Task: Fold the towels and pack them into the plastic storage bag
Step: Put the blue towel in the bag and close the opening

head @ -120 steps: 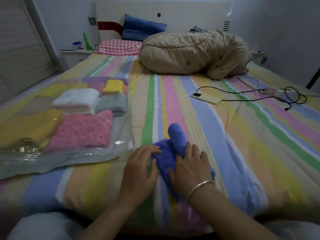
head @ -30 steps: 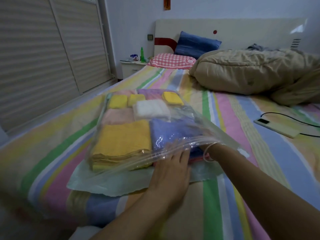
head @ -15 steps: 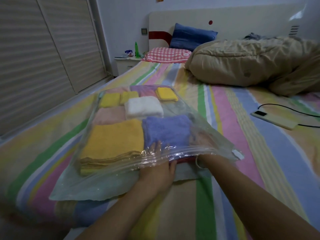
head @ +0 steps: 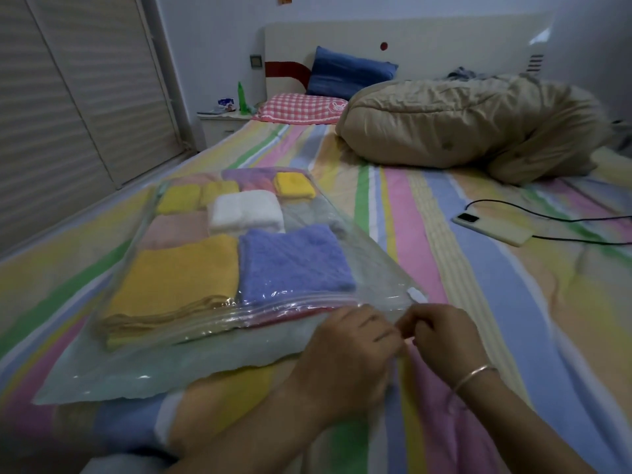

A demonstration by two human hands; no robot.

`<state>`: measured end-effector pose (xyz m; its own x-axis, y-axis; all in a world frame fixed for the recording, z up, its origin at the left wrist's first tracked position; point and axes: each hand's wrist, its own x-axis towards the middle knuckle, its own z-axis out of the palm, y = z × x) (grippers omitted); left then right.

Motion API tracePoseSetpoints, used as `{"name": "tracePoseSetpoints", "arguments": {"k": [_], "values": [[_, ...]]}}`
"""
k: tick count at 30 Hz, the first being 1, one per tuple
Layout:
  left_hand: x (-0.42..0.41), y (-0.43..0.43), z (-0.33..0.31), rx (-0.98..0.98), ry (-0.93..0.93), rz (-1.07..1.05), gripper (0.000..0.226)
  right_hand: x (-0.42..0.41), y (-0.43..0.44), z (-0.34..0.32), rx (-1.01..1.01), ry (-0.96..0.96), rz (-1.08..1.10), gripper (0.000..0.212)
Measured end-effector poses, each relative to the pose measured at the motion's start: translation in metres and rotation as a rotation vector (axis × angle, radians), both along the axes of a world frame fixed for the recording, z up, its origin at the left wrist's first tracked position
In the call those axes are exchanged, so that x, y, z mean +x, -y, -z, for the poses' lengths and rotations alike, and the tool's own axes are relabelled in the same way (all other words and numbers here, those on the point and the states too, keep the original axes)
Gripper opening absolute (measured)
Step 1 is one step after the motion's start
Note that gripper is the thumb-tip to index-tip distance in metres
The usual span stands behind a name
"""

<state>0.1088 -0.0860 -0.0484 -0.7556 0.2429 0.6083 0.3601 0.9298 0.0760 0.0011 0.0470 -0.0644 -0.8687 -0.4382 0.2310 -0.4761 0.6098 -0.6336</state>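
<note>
just ahead of the two grips, the plastic storage bag (head: 205, 367) lies flat on the bed (head: 496, 319) with the folded towels inside. the blue towel (head: 294, 261) sits straight beyond the left grip (head: 355, 340), and the yellow towel (head: 181, 278) is further to that grip's left. the left grip and right grip (head: 441, 333) meet at the bag's near corner, fingers curled, pinching the zip seal (head: 273, 311) between them. the white slider tab (head: 418, 295) is just beyond the right grip.

the likely snag is fabric. a pink edge shows close under the strip, and if it gets caught in the track the seal would probably gape. trapped air could also pop it open.

leftward of the left grip the strip runs unobstructed. the phone (head: 492, 227) and its cable lie well off beyond the right grip.
</note>
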Motion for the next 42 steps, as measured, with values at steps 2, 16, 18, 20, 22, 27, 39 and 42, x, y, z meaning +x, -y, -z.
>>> {"name": "tracePoseSetpoints", "arguments": {"k": [2,16,18,20,22,27,39,42], "values": [[-0.016,0.006,-0.020,0.072,-0.122,-0.055,0.022,-0.012,-0.012,-0.004,-0.093,-0.024,0.183,0.029],[-0.070,0.060,0.048,0.032,0.570,-0.912,0.074,-0.087,-0.014,0.023,0.101,0.179,-0.003,0.036],[-0.073,0.061,0.052,0.032,0.532,-0.911,0.075,-0.089,-0.017,0.030,0.122,0.199,-0.032,0.038],[-0.072,0.056,0.051,0.084,0.314,-0.831,0.072,-0.092,-0.016,0.036,0.154,0.194,-0.053,0.038],[-0.069,0.036,0.048,0.166,-0.030,-0.606,0.049,-0.094,-0.015,0.041,0.172,0.192,-0.058,0.037],[-0.059,-0.069,0.030,1.057,0.471,-0.452,0.024,-0.096,-0.015,0.046,0.091,0.237,-0.073,0.046],[-0.125,-0.094,0.038,2.149,0.539,-0.452,0.050,-0.078,-0.019,0.038,-0.432,0.700,-0.225,0.029],[-0.127,-0.095,0.044,2.112,0.489,-0.461,0.049,-0.079,-0.019,0.038,-0.496,0.768,-0.208,0.028]]}}
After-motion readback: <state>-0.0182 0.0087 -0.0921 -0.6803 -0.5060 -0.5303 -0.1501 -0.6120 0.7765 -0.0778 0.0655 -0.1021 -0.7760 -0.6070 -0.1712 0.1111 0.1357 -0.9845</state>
